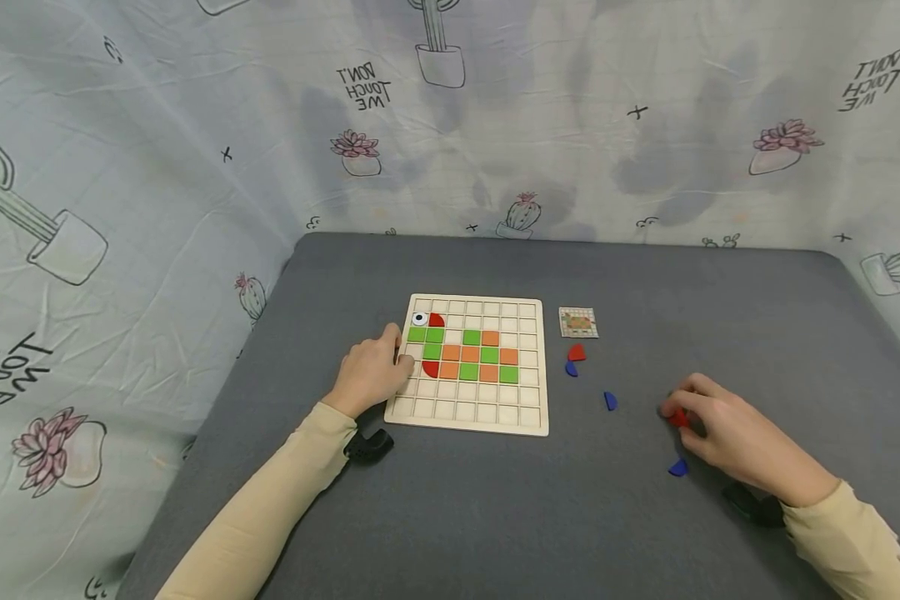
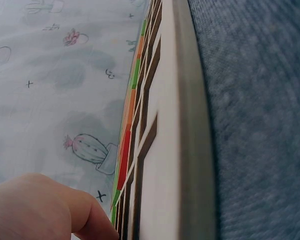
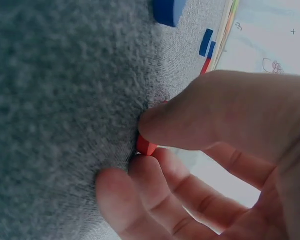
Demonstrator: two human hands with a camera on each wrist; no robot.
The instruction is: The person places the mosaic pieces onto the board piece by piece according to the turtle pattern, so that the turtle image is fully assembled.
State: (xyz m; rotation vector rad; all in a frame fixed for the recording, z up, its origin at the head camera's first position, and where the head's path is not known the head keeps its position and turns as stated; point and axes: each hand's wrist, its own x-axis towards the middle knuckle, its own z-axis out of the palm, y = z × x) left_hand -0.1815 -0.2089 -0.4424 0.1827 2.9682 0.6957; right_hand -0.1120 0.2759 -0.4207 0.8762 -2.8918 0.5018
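Note:
A wooden grid board (image 1: pixel 465 412) lies flat on the table, its upper and middle cells filled with green, orange and red pieces and one white eye piece (image 1: pixel 419 319). My left hand (image 1: pixel 369 372) rests on the board's left edge, thumb and fingers touching it; the left wrist view shows a bent finger (image 2: pixel 84 212) there. At the right, my right hand (image 1: pixel 731 429) pinches a red piece (image 3: pixel 145 145) between thumb and fingers, low at the table surface. A blue piece (image 1: pixel 678 468) lies just in front of that hand. Fingers partly hide the red piece.
Between board and right hand lie a blue piece (image 1: pixel 610 401), another blue piece (image 1: pixel 572 368) and a red piece (image 1: pixel 576 352). A small pattern card (image 1: pixel 577 322) sits beyond them. Printed cloth (image 1: pixel 495 167) hangs behind the grey table (image 1: pixel 495 517).

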